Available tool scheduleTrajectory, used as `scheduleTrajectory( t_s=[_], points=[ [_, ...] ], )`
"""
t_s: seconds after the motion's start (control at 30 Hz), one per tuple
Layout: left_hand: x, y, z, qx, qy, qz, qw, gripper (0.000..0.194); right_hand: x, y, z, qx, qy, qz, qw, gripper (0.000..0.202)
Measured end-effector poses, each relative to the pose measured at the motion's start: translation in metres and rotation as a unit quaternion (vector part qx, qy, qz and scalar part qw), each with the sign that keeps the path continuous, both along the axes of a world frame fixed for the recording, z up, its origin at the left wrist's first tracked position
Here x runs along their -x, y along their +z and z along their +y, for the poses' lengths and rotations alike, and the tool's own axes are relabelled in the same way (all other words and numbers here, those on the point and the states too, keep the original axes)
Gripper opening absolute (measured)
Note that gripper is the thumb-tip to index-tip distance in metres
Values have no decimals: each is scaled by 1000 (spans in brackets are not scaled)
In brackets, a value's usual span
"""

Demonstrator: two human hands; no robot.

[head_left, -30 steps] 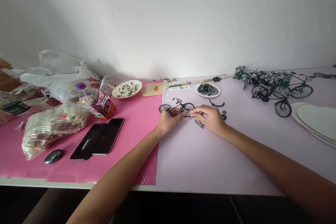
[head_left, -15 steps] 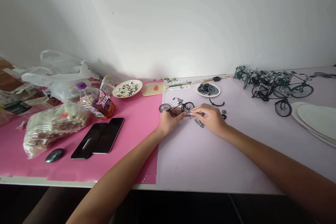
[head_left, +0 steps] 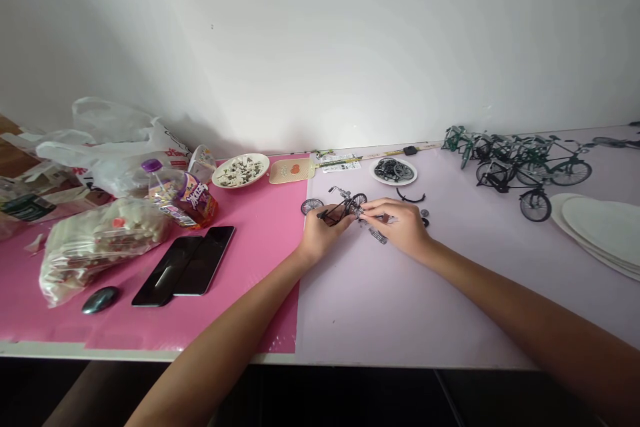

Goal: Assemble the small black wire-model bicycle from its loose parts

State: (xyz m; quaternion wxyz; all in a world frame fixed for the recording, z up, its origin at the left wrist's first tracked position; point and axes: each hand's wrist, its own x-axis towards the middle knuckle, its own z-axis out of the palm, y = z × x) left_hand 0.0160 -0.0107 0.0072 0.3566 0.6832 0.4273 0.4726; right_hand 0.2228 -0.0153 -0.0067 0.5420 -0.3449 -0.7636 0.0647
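Between my two hands is a small black model bicycle (head_left: 336,212) with spoked wheels and silver handlebars. My left hand (head_left: 321,235) is wrapped around its frame from the near left side. The fingertips of my right hand (head_left: 397,221) are pinched at the right-hand wheel; any small part between them is too small to make out. Just below my right hand lies a grey ribbed piece (head_left: 378,235). Beyond that hand are a curved black mudguard (head_left: 411,197) and small round black parts (head_left: 425,217).
A plate of wheels (head_left: 393,181) stands behind my hands, beside a plate of small pale pieces (head_left: 241,181). Assembled model bicycles (head_left: 560,170) and stacked white plates (head_left: 600,230) are right. Two phones (head_left: 183,265), a mouse (head_left: 101,299), a bottle (head_left: 185,203) and bags (head_left: 100,240) are left.
The model bicycle's handlebars and right-hand wheel have turned slightly in my hands. Both hands keep nearly the same hold, and the whole view has shifted a little.
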Motion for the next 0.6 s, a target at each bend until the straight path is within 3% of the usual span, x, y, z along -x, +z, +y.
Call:
scheduleTrajectory(
  t_s=[0.33,0.6],
  points=[
    [-1,1,-6,-46,-5,29,998,32,0,-1,1,-16,9,22,1000,6],
    [-1,1,-6,-55,-3,30,998,33,0,-1,1,37,7,45,998,8]
  ],
)
